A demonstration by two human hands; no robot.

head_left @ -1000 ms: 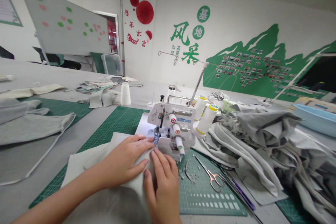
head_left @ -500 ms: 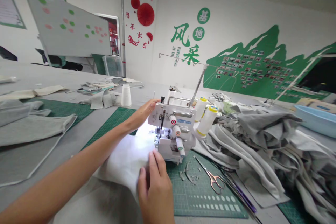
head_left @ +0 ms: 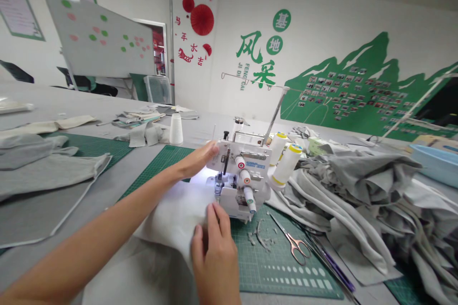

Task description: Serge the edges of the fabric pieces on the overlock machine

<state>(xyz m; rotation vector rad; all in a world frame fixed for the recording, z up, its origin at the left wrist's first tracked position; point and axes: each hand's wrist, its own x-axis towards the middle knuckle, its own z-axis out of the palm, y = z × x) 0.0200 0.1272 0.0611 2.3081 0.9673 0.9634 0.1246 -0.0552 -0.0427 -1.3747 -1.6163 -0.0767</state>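
Pale grey cloth, brightly lit, softly draped

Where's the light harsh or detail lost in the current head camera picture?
Head view: bright light glows beside the sewing machine, whitening the pale fabric; glare streaks the whiteboard near its top; the wall photos are too small to make out.

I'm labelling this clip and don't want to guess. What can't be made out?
All head view:
Left hand: some fingers hidden behind the sewing machine.
Pale fabric: partly covered by the right hand; near end cut off by the bottom edge.
Blue basin: cut off by the right edge.
Wall photos: too small.
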